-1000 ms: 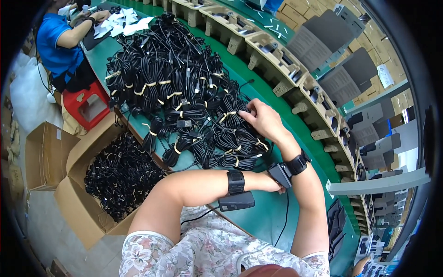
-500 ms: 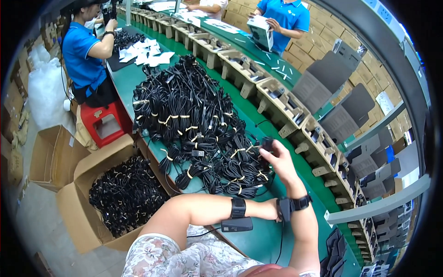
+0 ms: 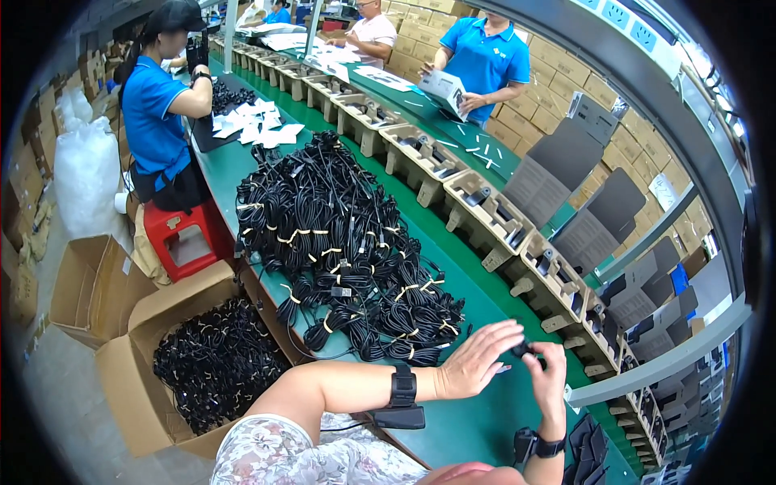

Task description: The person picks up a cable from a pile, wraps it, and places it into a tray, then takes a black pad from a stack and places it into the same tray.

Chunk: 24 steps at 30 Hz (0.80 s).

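Now both hands meet above the green tabletop [image 3: 477,420], near its front edge. Right hand [image 3: 548,373] pinches a small black plug [image 3: 521,350]; left hand [image 3: 478,357] open, fingers spread, fingertips touching it. Just beyond, a heap of tied black cable bundles [image 3: 339,242]. Off the left edge, a cardboard box [image 3: 137,388] of more bundles.

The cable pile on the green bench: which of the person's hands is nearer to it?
Left. The left hand hovers by the cable pile's near edge; the right hand is farther right.
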Each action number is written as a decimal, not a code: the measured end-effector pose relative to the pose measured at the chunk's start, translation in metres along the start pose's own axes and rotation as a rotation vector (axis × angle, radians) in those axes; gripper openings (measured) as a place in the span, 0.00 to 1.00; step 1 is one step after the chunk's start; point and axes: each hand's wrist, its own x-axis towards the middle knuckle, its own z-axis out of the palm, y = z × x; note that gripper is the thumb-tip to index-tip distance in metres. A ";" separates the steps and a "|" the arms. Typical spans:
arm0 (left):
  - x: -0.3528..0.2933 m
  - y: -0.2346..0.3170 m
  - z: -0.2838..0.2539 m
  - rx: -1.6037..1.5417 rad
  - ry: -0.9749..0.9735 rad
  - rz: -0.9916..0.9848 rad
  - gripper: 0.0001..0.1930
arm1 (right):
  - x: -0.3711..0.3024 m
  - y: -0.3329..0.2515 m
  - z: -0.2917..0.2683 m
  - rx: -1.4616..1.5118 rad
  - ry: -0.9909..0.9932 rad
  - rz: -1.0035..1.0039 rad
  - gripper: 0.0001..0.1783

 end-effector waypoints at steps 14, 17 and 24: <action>-0.035 -0.007 0.033 -1.244 -0.417 -1.139 0.16 | -0.029 -0.046 0.033 0.136 0.260 0.128 0.21; -0.041 -0.015 0.034 -1.151 -0.508 -1.150 0.16 | -0.022 -0.060 0.015 -0.275 0.184 -0.207 0.22; -0.037 -0.035 0.034 -1.095 -0.791 -1.133 0.17 | -0.024 -0.044 -0.018 -0.417 -0.388 -0.396 0.22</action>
